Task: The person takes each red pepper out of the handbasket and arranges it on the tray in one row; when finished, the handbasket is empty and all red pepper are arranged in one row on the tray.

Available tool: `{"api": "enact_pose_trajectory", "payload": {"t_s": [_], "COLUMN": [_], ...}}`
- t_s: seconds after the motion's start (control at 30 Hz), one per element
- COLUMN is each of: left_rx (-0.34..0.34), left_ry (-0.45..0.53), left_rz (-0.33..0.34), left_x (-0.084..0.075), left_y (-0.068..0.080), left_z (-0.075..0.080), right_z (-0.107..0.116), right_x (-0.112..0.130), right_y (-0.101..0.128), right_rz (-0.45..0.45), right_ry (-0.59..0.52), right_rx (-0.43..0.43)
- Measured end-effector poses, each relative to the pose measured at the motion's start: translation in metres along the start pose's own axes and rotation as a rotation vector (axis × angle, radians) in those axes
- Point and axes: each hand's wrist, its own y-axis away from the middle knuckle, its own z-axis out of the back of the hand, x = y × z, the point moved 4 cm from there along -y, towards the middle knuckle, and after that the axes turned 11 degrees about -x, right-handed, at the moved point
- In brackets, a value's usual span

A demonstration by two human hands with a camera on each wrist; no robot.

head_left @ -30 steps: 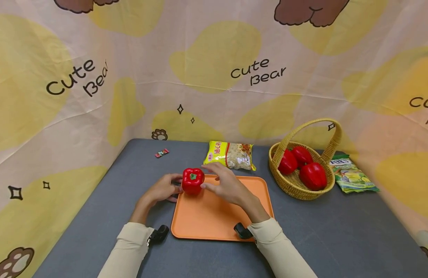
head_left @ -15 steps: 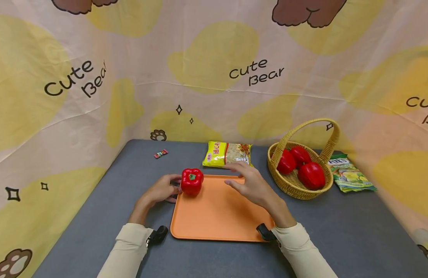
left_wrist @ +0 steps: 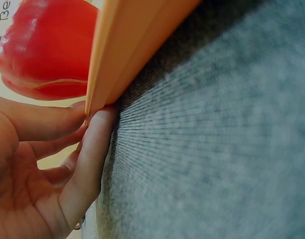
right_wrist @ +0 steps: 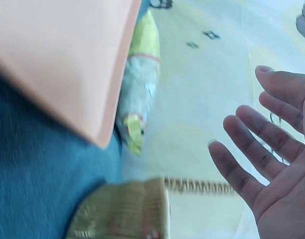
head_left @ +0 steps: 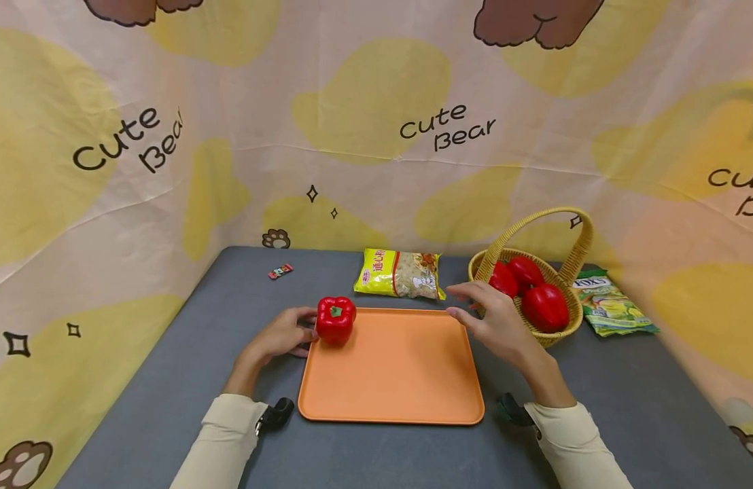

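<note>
An orange tray (head_left: 391, 367) lies on the table with a red bell pepper (head_left: 336, 320) standing at its far left corner. My left hand (head_left: 285, 333) is at the tray's left edge, close beside the pepper. In the left wrist view, thumb and fingers of the left hand (left_wrist: 48, 164) pinch the tray's rim (left_wrist: 105, 59), just below the bell pepper (left_wrist: 48, 50). Holding nothing, my right hand (head_left: 499, 319) hovers between the tray's right side and a woven basket (head_left: 511, 331). Its fingers (right_wrist: 247, 142) are spread and relaxed in the right wrist view.
Several red bell peppers (head_left: 544, 308) lie in the basket, under its tall handle. Behind the tray is a yellow bag of pasta (head_left: 401, 273). A green snack bag (head_left: 615, 302) lies right of the basket, and a small red packet (head_left: 281, 271) is at the back left.
My right hand has left the red bell pepper and moved right, past the tray, to the front of the basket. The left hand stays at the tray's left edge.
</note>
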Motion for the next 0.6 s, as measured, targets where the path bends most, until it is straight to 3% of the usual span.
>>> {"api": "enact_pose_trajectory", "payload": {"t_s": [0.3, 0.6], "left_rx": [0.001, -0.006], "left_ry": [-0.009, -0.03], "left_rz": [0.0, 0.007], "left_x": [0.0, -0.003], "left_y": [0.001, 0.003], "left_z": [0.0, 0.001], "right_z": [0.035, 0.056], "right_x": [-0.023, -0.052], "right_y": [0.002, 0.008], "right_rz": [0.002, -0.104], "right_ry": [0.042, 0.101], "right_rx": [-0.121, -0.172]}}
